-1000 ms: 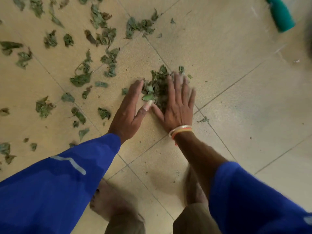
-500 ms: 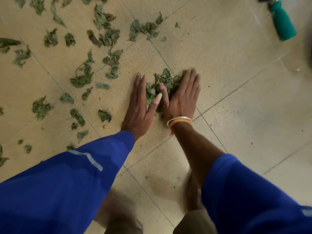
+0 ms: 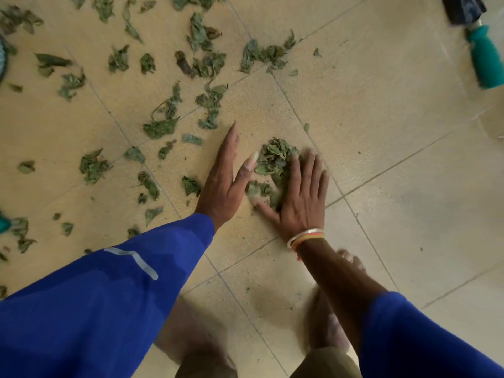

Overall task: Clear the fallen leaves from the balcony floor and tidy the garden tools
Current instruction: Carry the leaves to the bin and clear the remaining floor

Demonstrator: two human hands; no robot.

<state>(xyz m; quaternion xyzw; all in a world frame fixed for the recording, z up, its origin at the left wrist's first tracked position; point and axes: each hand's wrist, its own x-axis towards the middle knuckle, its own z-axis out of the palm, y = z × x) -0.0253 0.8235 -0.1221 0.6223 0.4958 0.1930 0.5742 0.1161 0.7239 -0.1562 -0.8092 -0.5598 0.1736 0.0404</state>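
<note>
I'm seeing both hands straight-fingered, gripping nothing. Left hand (image 3: 226,184) standing edge-on just left of leaf pile (image 3: 275,159); right hand (image 3: 300,203) spreading over pile's right side. Loose leaves (image 3: 161,126) lying scattered on tiled floor (image 3: 381,105) farther left. Teal-handled tool (image 3: 485,61) lying well apart, top right.

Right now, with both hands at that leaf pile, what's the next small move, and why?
Probably bring the left hand in to meet the right hand and scoop the pile: both are at its sides, fingers straight, gripping nothing yet.
</note>
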